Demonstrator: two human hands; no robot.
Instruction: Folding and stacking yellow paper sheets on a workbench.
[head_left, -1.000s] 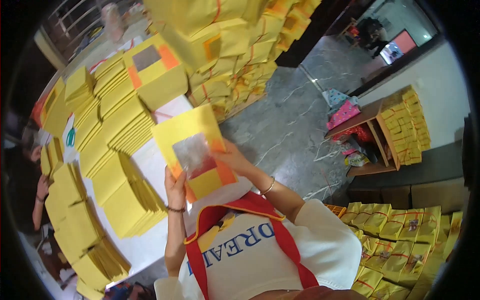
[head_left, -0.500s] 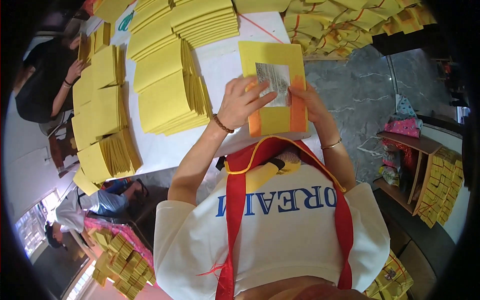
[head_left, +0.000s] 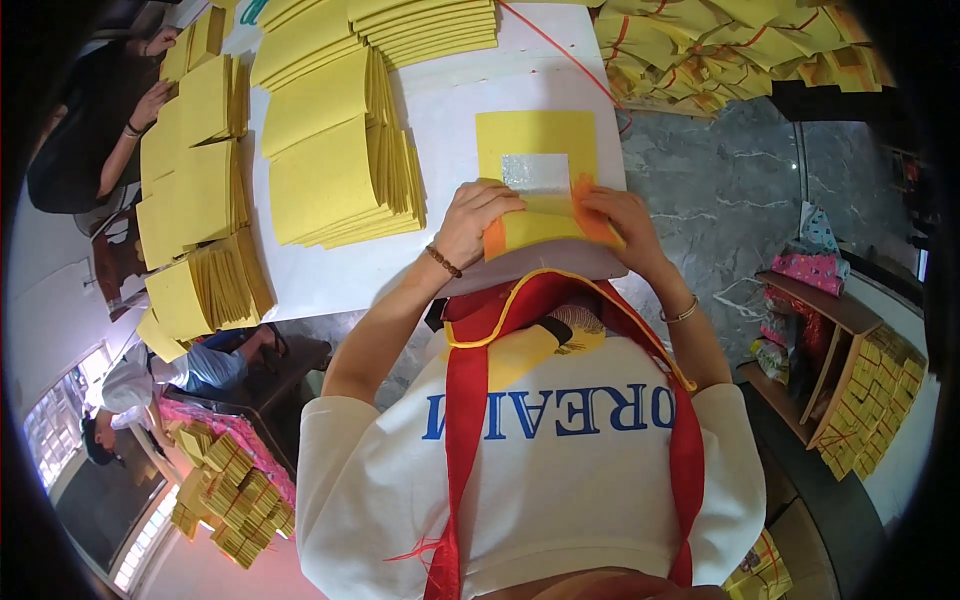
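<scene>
Yellow packet (head_left: 540,180), flat earlier, is now bent by the surface's (head_left: 450,110) near right corner, gripped by left hand (head_left: 482,218) and right hand (head_left: 622,220), folding apparently begun.

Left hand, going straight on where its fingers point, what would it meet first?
Probably the yellow paper, which the left hand touches; then, across it, the right hand, though depth is unclear.

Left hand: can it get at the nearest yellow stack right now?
Likely yes: only tabletop shows between the left hand and the stack, though it would first have to leave the yellow paper.
</scene>
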